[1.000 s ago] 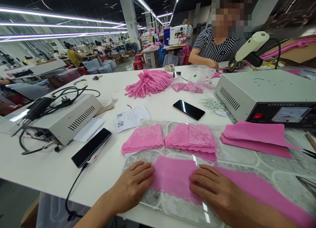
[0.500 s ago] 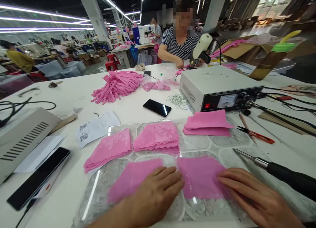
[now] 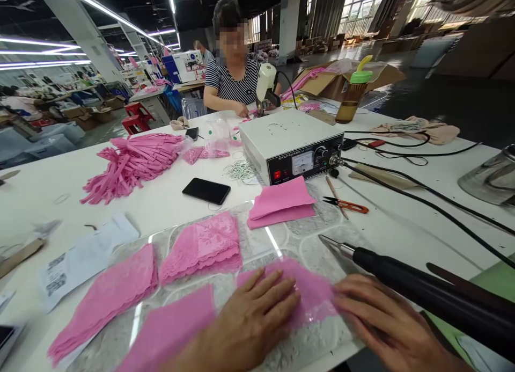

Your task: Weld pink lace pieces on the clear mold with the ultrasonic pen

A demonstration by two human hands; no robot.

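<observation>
My left hand (image 3: 251,321) lies flat, fingers spread, on a pink lace piece (image 3: 309,291) that rests on a clear patterned mat (image 3: 306,243). My right hand (image 3: 380,321) presses the same piece at its right edge, fingers stretched out. A second pink piece (image 3: 169,329) lies just left of my left hand. Beyond are two stacks of pink lace (image 3: 201,246) (image 3: 107,291) and a folded pink stack (image 3: 279,200). A black hand tool with a metal tip (image 3: 402,275) lies right of my right hand.
A white control box (image 3: 289,144) with cables stands ahead, a black phone (image 3: 206,190) and a heap of pink straps (image 3: 132,160) to its left. Small orange scissors (image 3: 346,204) lie right of the folded stack. A person in a striped shirt (image 3: 233,85) works across the table.
The view has swung right. My hands have drawn closer on the right-hand pink piece, which is now bunched narrower; the left-hand piece now lies apart from my left hand.
</observation>
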